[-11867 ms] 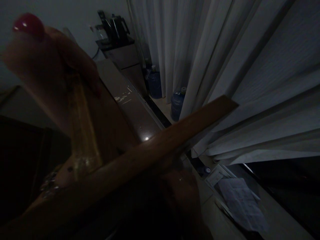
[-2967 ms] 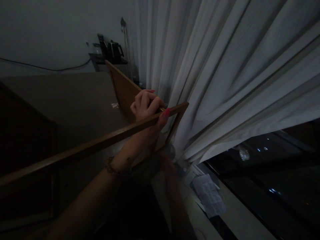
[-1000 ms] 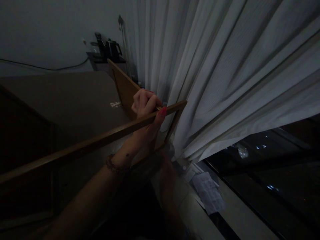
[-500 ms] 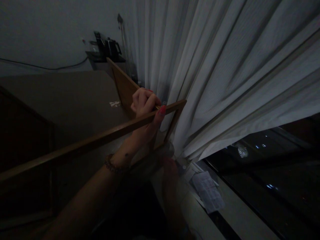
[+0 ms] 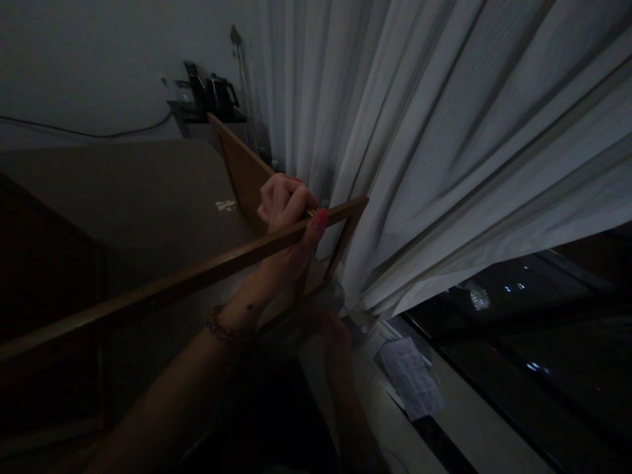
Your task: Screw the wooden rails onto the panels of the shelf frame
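A wooden frame (image 5: 217, 264) with a long slanting top rail crosses the view. My left hand (image 5: 289, 204), with red nails and a bracelet at the wrist, is closed on that rail near its far right corner. The thumb lies over the near side, and the fingers curl on the far side, close to an upright wooden panel (image 5: 241, 161). Lower down, my right hand (image 5: 332, 329) is at the frame's lower rail (image 5: 309, 289). Its fingers are dim and partly lost in shadow, so what they touch cannot be made out.
Pale curtains (image 5: 419, 164) hang along the right side. On the floor beneath lies a sheet of printed paper (image 5: 412, 378) beside dark glass (image 5: 518, 329). A black kettle (image 5: 220, 93) stands on a small cabinet (image 5: 207, 118) at the back. A dark cable (image 5: 108, 135) runs along the wall.
My right hand has shifted slightly left along the lower rail. The left hand keeps its hold on the top rail, and the frame has hardly moved.
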